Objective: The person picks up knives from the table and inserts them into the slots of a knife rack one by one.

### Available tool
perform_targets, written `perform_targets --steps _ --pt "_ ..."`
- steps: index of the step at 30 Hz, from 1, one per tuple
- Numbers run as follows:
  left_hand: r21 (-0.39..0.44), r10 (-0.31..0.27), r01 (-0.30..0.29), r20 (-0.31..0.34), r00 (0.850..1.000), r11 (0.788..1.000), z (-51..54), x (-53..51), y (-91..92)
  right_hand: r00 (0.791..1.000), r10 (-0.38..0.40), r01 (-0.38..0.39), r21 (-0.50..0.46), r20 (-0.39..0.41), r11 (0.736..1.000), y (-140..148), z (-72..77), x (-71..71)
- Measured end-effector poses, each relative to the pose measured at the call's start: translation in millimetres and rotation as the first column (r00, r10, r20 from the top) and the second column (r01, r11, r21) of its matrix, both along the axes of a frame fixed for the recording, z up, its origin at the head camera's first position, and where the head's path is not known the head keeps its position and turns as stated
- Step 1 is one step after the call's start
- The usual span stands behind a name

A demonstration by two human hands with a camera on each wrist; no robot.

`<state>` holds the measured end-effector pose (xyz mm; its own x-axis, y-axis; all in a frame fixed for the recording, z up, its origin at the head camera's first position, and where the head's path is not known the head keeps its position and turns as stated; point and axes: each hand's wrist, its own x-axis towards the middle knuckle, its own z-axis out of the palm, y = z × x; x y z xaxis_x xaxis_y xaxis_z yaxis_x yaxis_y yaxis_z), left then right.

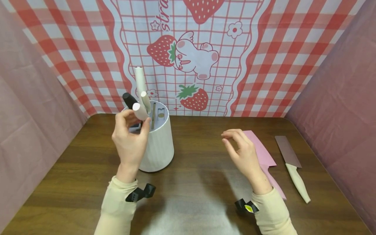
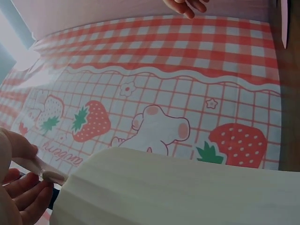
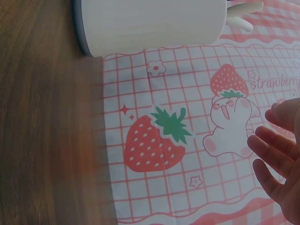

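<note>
A white round knife block stands left of the middle, several handles rising from its slotted top. My left hand pinches a white-handled knife at the near side of the block, thumb on the right of the handle; its blade is hidden. Beside it rise a black handle, a tall white handle and a smaller white handle. My right hand hovers over the table with loosely bent fingers, holding nothing; in the right wrist view its fingers are spread.
A pink cleaver lies partly behind my right arm. Farther right lies a broad knife with a cream handle. The brown wooden table meets a strawberry-patterned cloth at the back, with pink cloth at both sides.
</note>
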<state>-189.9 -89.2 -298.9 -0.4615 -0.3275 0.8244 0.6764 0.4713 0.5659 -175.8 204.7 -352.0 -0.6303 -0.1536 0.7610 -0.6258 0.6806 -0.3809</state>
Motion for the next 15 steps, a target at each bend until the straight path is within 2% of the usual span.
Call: perform_targets --steps 6,15 --pt "-0.015 0.049 -0.049 0.013 0.999 0.999 -4.3 -0.7 0.6 1.0 -0.002 0.002 0.002 0.005 1.0 0.1 -0.7 0.0" --pt "0.002 0.083 -0.084 0.049 0.995 0.996 -6.8 -0.8 1.7 1.0 0.0 0.0 0.007 0.0 1.0 0.1 -0.4 -0.5"
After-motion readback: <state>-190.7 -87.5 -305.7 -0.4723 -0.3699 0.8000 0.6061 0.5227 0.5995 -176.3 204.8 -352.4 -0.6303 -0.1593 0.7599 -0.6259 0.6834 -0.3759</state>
